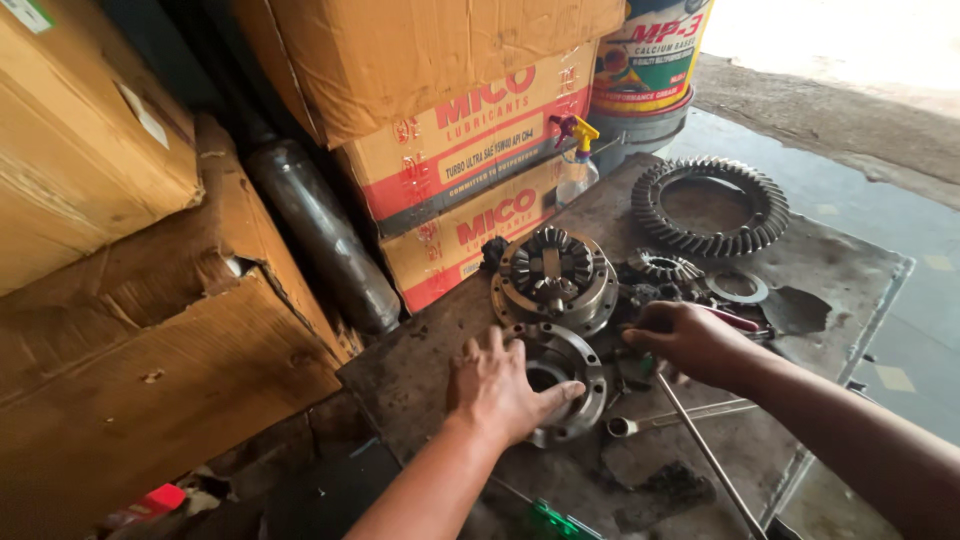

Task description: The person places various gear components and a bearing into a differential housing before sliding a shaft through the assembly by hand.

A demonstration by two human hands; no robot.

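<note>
Near edge: left hand [503,385] spread flat on the flanged housing half [560,385], thumb hooked over the bore. If the greasy casting slides on the steel bench [850,275], that thumb could get pinched. Right hand [690,340] closed around a red-handled tool [738,320], just right of it; a slip could knock the small gear [664,266]. Behind both hands: gear carrier [553,275], then ring gear [711,207], cartons [470,135] at the back

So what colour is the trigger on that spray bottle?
Yellow, on the spray bottle, seen in the head view.
</note>
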